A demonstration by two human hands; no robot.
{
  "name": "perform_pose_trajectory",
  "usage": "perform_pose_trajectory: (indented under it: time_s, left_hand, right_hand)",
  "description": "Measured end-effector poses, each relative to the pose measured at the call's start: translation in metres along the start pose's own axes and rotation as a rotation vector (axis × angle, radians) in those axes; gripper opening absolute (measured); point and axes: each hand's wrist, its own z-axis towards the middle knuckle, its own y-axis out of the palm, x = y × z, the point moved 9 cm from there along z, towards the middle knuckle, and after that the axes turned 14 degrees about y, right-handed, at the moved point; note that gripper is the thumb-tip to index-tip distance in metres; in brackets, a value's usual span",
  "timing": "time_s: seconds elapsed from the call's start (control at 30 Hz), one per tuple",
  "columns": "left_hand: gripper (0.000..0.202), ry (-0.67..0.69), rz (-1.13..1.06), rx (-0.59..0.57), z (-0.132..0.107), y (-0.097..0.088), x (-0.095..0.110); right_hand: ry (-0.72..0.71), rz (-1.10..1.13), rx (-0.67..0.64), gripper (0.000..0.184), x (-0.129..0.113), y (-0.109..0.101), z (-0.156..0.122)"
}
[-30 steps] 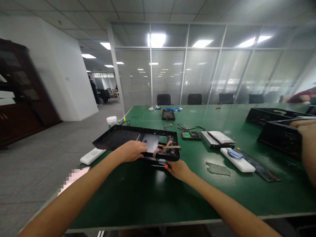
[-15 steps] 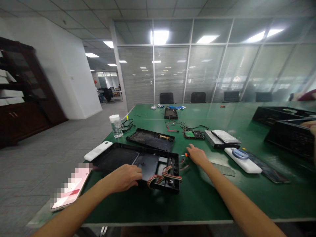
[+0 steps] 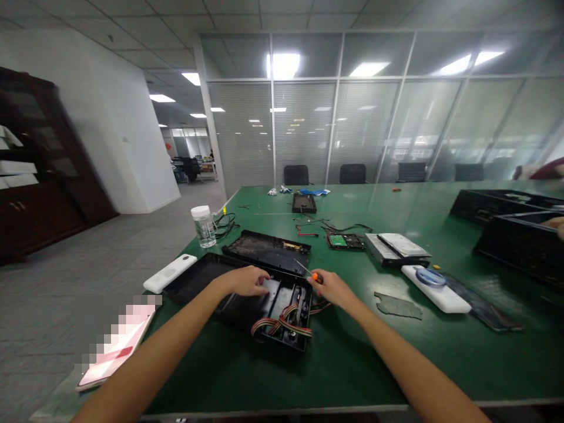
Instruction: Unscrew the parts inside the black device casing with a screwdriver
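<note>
My right hand (image 3: 332,288) is closed round a screwdriver (image 3: 317,278) with an orange and black handle, its thin shaft slanting up to the left. In front of me lies a shallow black plastic housing (image 3: 185,283), with striped ribbon cables (image 3: 282,320) looping over its right end. Above the middle of that housing is my left hand (image 3: 247,281), thumb and fingers apart and nothing seen between them; whether the fingertips touch it I cannot tell. Just behind lies a second black cover (image 3: 251,249), its inside facing up.
A lidded clear jar (image 3: 203,228), a white device (image 3: 170,274) and a phone (image 3: 118,346) are on the left. Rightward lie a green circuit board (image 3: 341,240), a silver drive (image 3: 396,249), a grey sheet (image 3: 399,306) and a white power bank (image 3: 436,288). Another person's hand (image 3: 556,225) shows at far right.
My right hand has moved left with the screwdriver, to the housing's right edge. My left hand has moved from the housing's near edge up over its middle. The housing has shifted slightly.
</note>
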Motion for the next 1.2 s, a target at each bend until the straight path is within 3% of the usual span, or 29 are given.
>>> perform_pose_trajectory:
  time_s: [0.17, 0.37, 0.83, 1.0, 1.2]
  left_hand:
    - [0.020, -0.036, 0.270, 0.085, 0.039, 0.016, -0.023]
    - [0.019, -0.034, 0.400, 0.098, 0.051, 0.029, -0.025]
    - [0.019, -0.106, 0.185, 0.294, 0.050, 0.022, -0.024]
    - [0.021, -0.071, 0.238, 0.251, 0.054, 0.026, -0.018]
    - [0.021, 0.050, 0.431, 0.132, 0.059, 0.033, 0.003]
  right_hand:
    - [0.031, -0.032, 0.041, 0.022, -0.003, 0.011, -0.004]
    - [0.046, -0.024, 0.051, 0.015, -0.001, 0.013, 0.001]
    - [-0.001, -0.046, 0.064, 0.011, -0.010, 0.008, -0.004]
    - [0.031, -0.073, 0.060, 0.012, -0.008, 0.009, -0.002]
    - [0.001, -0.093, 0.070, 0.011, -0.010, 0.009, -0.002]
